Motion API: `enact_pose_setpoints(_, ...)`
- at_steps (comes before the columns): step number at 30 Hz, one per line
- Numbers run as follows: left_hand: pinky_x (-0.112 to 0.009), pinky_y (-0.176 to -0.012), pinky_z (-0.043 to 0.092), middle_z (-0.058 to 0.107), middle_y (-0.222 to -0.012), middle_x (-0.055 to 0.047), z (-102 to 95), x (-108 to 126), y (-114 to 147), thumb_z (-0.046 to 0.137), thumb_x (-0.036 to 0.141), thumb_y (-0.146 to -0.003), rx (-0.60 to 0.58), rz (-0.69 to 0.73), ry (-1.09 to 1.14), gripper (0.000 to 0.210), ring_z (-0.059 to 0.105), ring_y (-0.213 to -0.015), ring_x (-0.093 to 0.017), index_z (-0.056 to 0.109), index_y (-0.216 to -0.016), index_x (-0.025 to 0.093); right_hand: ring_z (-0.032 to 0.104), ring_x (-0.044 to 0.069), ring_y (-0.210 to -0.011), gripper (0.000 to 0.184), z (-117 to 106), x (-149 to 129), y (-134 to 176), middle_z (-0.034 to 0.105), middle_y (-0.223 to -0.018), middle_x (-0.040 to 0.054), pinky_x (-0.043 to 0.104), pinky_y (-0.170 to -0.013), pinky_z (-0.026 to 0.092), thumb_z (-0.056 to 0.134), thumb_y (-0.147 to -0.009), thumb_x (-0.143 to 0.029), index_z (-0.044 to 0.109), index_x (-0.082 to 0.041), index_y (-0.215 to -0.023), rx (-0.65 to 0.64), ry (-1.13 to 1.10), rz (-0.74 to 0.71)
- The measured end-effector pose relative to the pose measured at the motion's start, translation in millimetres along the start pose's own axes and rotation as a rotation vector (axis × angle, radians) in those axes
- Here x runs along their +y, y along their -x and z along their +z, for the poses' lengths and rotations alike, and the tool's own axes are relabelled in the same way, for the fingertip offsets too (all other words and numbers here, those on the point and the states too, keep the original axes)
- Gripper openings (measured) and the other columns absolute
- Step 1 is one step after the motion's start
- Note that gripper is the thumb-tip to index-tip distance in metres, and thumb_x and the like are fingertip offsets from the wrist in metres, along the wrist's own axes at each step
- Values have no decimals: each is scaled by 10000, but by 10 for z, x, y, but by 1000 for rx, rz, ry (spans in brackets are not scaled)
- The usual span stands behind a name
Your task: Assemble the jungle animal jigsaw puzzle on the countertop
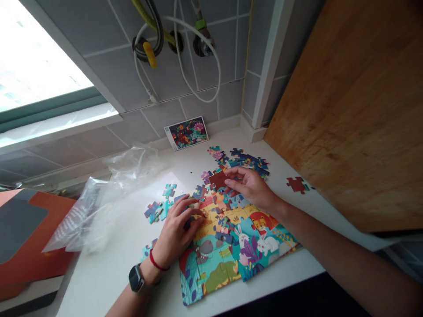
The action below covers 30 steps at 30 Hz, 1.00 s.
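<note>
My right hand (249, 187) pinches a dark red-brown jigsaw piece (218, 179) between thumb and fingers, over the far edge of a partly joined jigsaw puzzle (220, 268) with animal pictures. My left hand (180, 220) lies at the puzzle's left side, fingers loosely bent and apart; its palm side is hidden. A few loose pieces lie on top of the joined part, near its middle. Blue and teal jigsaw pieces (153, 211) are spread left of my left hand. Beyond my right hand sits a heap of mostly dark blue pieces (246, 158).
A picture card (187, 133) leans against the tiled wall. Clear plastic bags (109, 207) lie on the left, by an orange and grey box (29, 237). One brown-red piece (296, 185) lies near the wooden panel (350, 114) on the right. A white cable (218, 66) hangs above.
</note>
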State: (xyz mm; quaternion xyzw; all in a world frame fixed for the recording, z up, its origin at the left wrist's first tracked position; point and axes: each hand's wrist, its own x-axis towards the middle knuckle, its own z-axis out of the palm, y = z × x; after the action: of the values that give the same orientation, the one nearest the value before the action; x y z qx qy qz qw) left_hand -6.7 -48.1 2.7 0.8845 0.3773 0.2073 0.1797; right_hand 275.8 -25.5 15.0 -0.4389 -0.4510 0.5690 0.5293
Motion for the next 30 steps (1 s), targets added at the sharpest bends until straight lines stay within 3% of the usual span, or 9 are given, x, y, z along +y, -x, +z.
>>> enact_pose_setpoints(4, -596, -1158, 461, 649, -1344, -120, -6, -71, -64, 558, 325, -1042, 210, -128, -54, 183, 528, -1389, -322, 663, -1168, 243, 738, 152, -687, 389, -12, 16, -13, 700, -896, 7, 252, -554, 611, 853, -783, -439, 674, -209, -1041, -7, 4, 7)
enact_pose_setpoints(6, -606, -1131, 468, 646, -1340, -149, -24, -124, -138, 577, 417, -1033, 255, -196, -123, 303, 561, -1334, -346, 644, -1255, 220, 734, 151, -677, 397, -17, 17, -21, 693, -879, 0, 255, -552, 609, 857, -777, -450, 671, -206, -1030, 1, 6, 6)
enact_pose_setpoints(10, -613, -1041, 501, 663, -1286, -174, -38, -187, -343, 663, 603, -939, 162, -278, -280, 558, 593, -1239, -399, 646, -1325, 201, 720, 146, -662, 402, -30, 7, -39, 696, -864, -1, 254, -542, 600, 866, -757, -463, 669, -199, -988, 27, 9, 1)
enact_pose_setpoints(14, -592, -1011, 500, 672, -1242, -141, 22, -218, -511, 681, 603, -929, 105, -298, -302, 426, 607, -1175, -372, 734, -1143, 238, 712, 145, -660, 385, -46, -7, -48, 711, -836, -1, 252, -545, 598, 868, -749, -451, 671, -200, -964, 34, 16, 12)
enact_pose_setpoints(19, -505, -1025, 509, 703, -1180, -108, 59, -317, -564, 749, 543, -880, 180, -273, -26, 344, 656, -1129, -303, 703, -991, 221, 699, 136, -636, 360, -66, 22, -50, 724, -835, -2, 256, -553, 599, 859, -763, -444, 680, -204, -964, -3, 53, 22)
enact_pose_setpoints(22, -482, -1021, 527, 752, -1111, -83, 4, -316, -566, 724, 490, -894, 231, -337, 174, 278, 699, -1095, -280, 681, -942, 220, 681, 130, -594, 342, -59, 53, -39, 709, -766, -14, 252, -530, 585, 850, -782, -442, 679, -207, -962, -74, 92, 36)
enact_pose_setpoints(26, -361, -809, 616, 777, -901, -56, -102, -156, -595, 739, 475, -895, 234, -396, 578, 289, 757, -849, -214, 695, -949, 195, 686, 133, -578, 302, -9, 61, 3, 712, -762, -14, 259, -535, 582, 832, -801, -439, 686, -213, -937, -188, 147, 68)
enact_pose_setpoints(30, -345, -762, 663, 791, -893, -69, -152, 62, -616, 806, 497, -841, 253, -426, 778, 353, 775, -798, -205, 735, -954, 170, 707, 139, -620, 282, 67, 47, 72, 727, -765, -5, 263, -592, 600, 825, -814, -424, 697, -209, -943, -257, 191, 84)
